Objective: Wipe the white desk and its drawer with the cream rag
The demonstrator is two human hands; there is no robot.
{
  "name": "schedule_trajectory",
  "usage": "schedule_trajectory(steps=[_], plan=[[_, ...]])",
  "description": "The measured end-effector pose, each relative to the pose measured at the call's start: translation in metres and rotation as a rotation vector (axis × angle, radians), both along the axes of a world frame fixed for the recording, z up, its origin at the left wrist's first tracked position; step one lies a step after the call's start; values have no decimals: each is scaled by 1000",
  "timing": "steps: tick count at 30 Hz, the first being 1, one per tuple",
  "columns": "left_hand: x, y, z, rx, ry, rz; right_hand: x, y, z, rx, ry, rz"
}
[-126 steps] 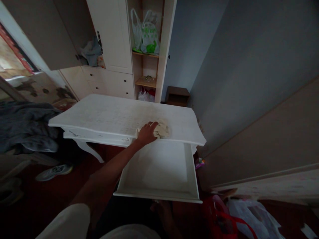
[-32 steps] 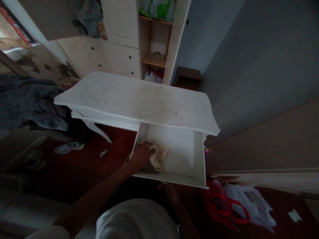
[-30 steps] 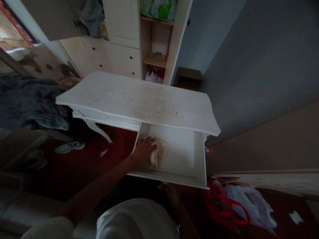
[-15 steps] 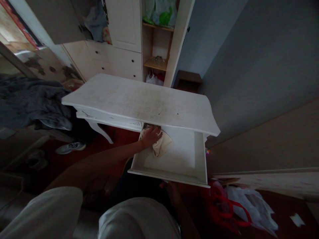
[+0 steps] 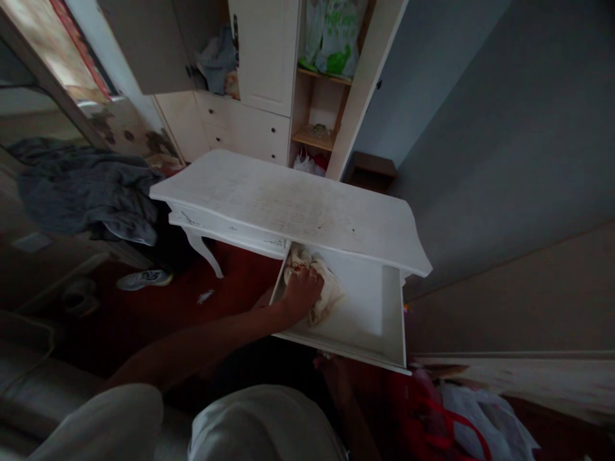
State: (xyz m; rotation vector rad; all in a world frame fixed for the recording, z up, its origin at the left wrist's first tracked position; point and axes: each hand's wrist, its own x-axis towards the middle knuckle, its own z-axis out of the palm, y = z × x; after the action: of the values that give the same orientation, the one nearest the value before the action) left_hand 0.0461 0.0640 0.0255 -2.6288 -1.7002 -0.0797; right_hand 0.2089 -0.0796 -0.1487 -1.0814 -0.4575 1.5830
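Smudged white table (image 5: 298,202), cloth (image 5: 332,296) in open drawer (image 5: 369,304), red floor (image 5: 240,282)

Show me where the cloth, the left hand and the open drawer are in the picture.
cloth (image 5: 332,296): head view, on the bunched fold beyond the fingers.
left hand (image 5: 302,293): head view, on the back of the hand.
drawer (image 5: 368,301): head view, on its bare white bottom.

Left of me: rumpled dark grey blanket (image 5: 81,192) | beside it: grey-white sneaker (image 5: 144,279) on dark red floor (image 5: 158,320) | ahead of me: cream wooden wardrobe (image 5: 264,64), green-printed white plastic bags (image 5: 336,38) on its open shelf (image 5: 319,77)
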Motion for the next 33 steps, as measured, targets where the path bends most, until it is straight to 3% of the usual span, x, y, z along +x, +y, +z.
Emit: schedule_trajectory(steps=[5, 9, 12, 17, 24, 29, 33], plan=[[-12, -3, 6, -297, -47, 102, 0, 1, 1, -37, 79, -36], [-9, 12, -12, -378, -186, 167, 1, 1, 5, -52, 76, -29], [3, 35, -28, -406, -302, 290, 3, 1, 6, -70, 63, -25], [26, 68, -47, -299, -591, 499, 4, 1, 7, -86, 82, -30], [54, 81, -72, -56, -788, 683, 4, -1, 6, -81, 67, -29], [54, 88, -91, 200, -850, 603, 5, -2, -3, -47, 56, -17], [54, 92, -98, 291, -882, 528, 4, -2, -6, -44, 81, -2]])
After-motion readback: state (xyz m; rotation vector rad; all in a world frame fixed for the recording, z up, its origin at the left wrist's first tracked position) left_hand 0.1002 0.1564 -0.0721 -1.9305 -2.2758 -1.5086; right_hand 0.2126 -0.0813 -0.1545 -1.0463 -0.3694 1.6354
